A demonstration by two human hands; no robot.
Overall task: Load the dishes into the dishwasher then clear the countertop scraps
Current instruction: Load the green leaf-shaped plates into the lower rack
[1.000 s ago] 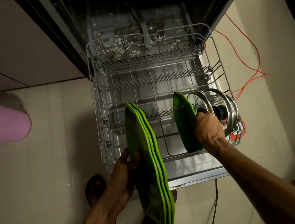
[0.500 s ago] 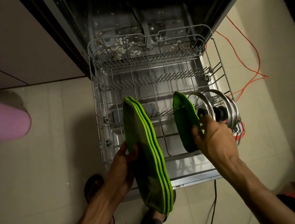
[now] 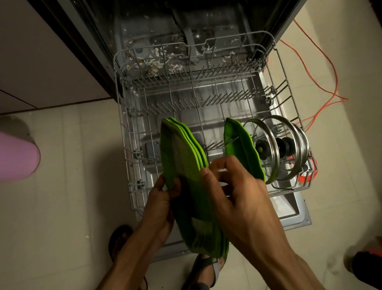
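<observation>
Over the pulled-out dishwasher rack (image 3: pixel 127 126), our left hand (image 3: pixel 161 207) grips a stack of green plates (image 3: pixel 185 167) on edge; our right hand (image 3: pixel 238 194) pinches the stack's front rim. Another green plate (image 3: pixel 242 146) stands racked beside steel lids (image 3: pixel 277 140) at the rack's right edge.

A stack of plates (image 3: pixel 183 167) is held over the front left of the rack (image 3: pixel 211 100). One plate (image 3: pixel 242 146) is stood at its front right, with lids (image 3: pixel 284 140) directly right.
</observation>
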